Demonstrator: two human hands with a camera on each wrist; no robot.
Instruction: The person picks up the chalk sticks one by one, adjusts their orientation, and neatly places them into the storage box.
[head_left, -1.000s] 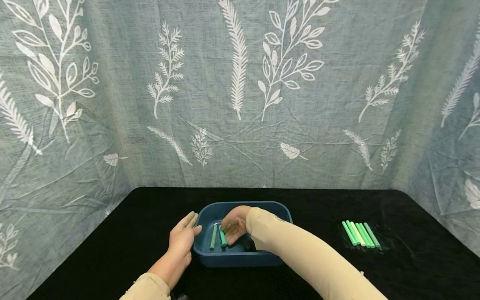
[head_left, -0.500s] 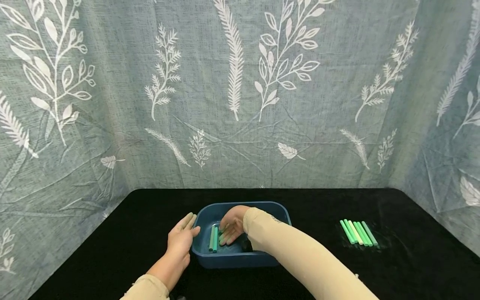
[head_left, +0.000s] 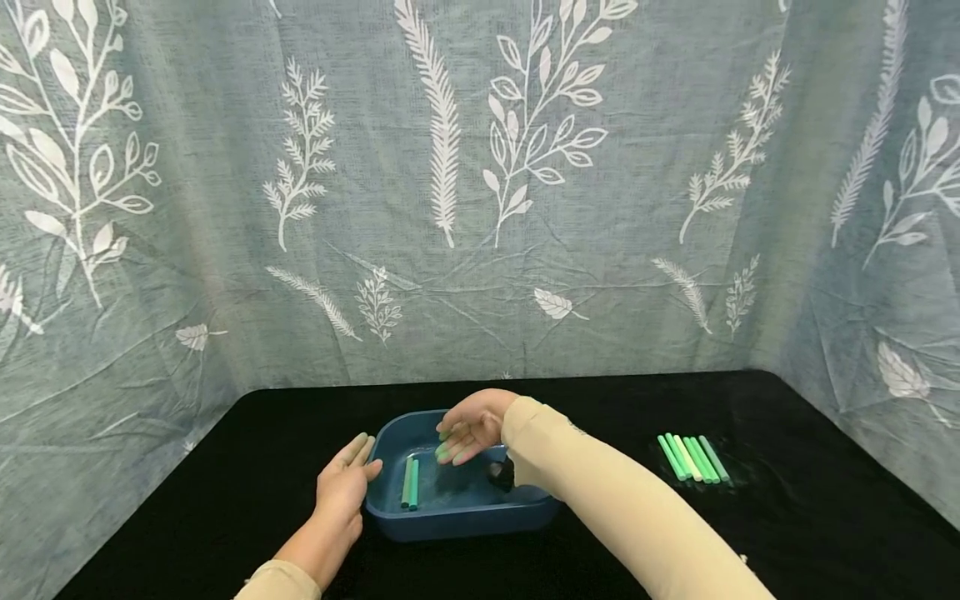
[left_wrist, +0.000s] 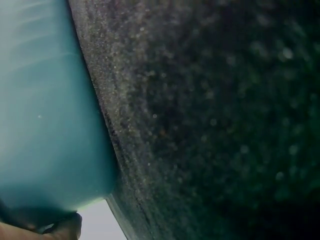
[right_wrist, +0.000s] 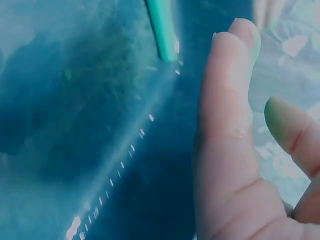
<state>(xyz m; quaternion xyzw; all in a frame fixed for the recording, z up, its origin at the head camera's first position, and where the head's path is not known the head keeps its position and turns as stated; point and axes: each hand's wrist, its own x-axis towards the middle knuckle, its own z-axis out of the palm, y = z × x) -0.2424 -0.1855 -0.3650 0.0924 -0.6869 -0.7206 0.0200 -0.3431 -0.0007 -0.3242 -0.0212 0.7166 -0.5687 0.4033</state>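
A blue plastic bin [head_left: 465,525] stands on the black table. Side by side in its left part lie a dull green chalk stick [head_left: 407,482] and a teal chalk stick [head_left: 414,486]. My left hand [head_left: 341,492] lies with its fingers along the bin's left wall, thumb at the rim. Over the bin, right of the two sticks, my right hand [head_left: 472,427] holds nothing, and its fingers are loosely extended with green dust on the tips. The right wrist view shows these fingers [right_wrist: 227,100] apart from a green chalk stick [right_wrist: 161,30].
On the right of the black table [head_left: 600,425] several chalk sticks [head_left: 693,458], green and one pale yellow, lie in a row with dust around them. A grey-green curtain [head_left: 480,317] with white leaf patterns hangs behind the table. A small black object [head_left: 500,475] shows by the right wrist.
The teal chalk stick, slanted and touched by my right hand earlier, now lies straight against the dull green one. My right hand has let go and risen. The left hand stays at the bin.
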